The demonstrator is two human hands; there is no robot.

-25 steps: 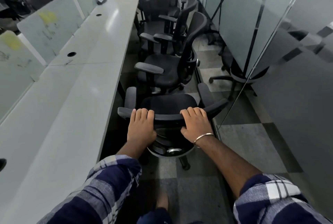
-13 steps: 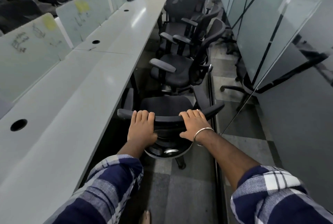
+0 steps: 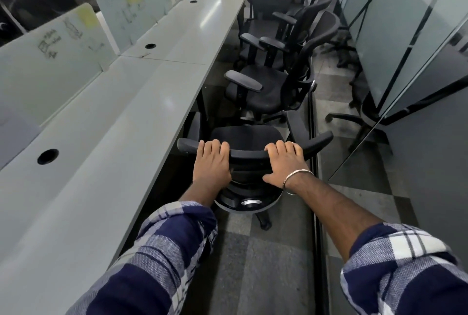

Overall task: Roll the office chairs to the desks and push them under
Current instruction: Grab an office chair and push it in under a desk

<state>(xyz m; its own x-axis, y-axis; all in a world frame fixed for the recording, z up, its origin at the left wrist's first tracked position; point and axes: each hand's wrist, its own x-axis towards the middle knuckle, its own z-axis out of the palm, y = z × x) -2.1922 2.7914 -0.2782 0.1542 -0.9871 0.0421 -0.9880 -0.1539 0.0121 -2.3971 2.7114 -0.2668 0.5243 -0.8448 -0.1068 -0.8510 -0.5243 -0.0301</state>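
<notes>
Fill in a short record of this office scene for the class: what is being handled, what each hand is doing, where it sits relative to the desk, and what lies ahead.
item handled: black office chair
left hand: fingers curled over the top of the chair's backrest
right hand: fingers curled over the same backrest top
position: chair beside the long white desk, not under it
ahead: more black chairs lined along the desk edge
right side: glass partition

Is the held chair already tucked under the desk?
No. The chair stands in the aisle beside the desk, both hands on its backrest.
</notes>
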